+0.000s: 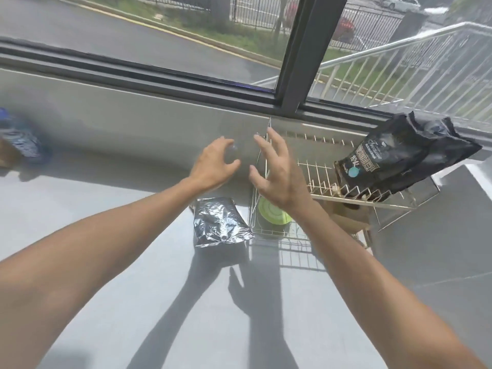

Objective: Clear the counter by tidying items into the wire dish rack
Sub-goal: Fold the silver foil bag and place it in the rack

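Note:
The wire dish rack (pixel 316 170) stands on the grey counter (pixel 133 262) at the right, against the window sill. A black coffee bag (pixel 399 158) leans across the rack's far right end. A green bowl (pixel 270 214) lies in the rack's near left corner. A crinkled silver foil pouch (pixel 218 223) lies on the counter just left of the rack. My left hand (pixel 213 166) and my right hand (pixel 277 174) hover side by side above the rack's left edge, with fingers spread and curved toward each other. I see only faint glints between them.
A blue patterned bag (pixel 22 141) sits blurred at the far left of the counter. Something brown (pixel 348 222) shows under the rack's right part. The dark window frame (pixel 300 62) rises right behind the rack. The hands' shadows fall on the near counter.

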